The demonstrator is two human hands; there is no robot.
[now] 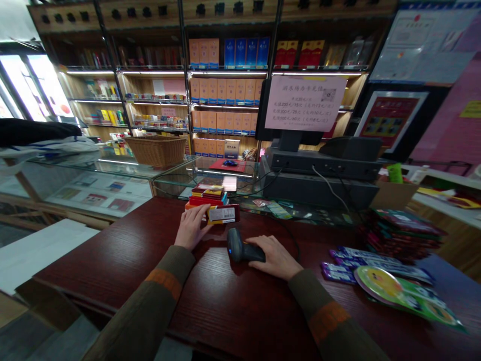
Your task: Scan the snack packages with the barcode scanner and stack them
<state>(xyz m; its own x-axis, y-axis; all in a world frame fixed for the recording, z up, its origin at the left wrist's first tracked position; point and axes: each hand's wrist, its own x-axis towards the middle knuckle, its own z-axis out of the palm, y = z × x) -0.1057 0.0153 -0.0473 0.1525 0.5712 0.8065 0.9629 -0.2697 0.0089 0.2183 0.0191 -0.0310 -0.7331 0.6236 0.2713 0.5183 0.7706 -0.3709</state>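
Note:
My left hand pinches the left end of a small maroon and yellow packet, whose white label with printed marks faces me. Just behind it stands a stack of similar red, yellow and orange packets. On the dark red tabletop, my right hand is wrapped around the handle of a black barcode scanner. A small blue light shows on the scanner's head, which is close to the packet but apart from it.
Purple-wrapped bars, a green and yellow round-topped package and a pile of dark packets lie at the right. Behind are a glass counter, a wicker basket and a monitor bearing a paper notice.

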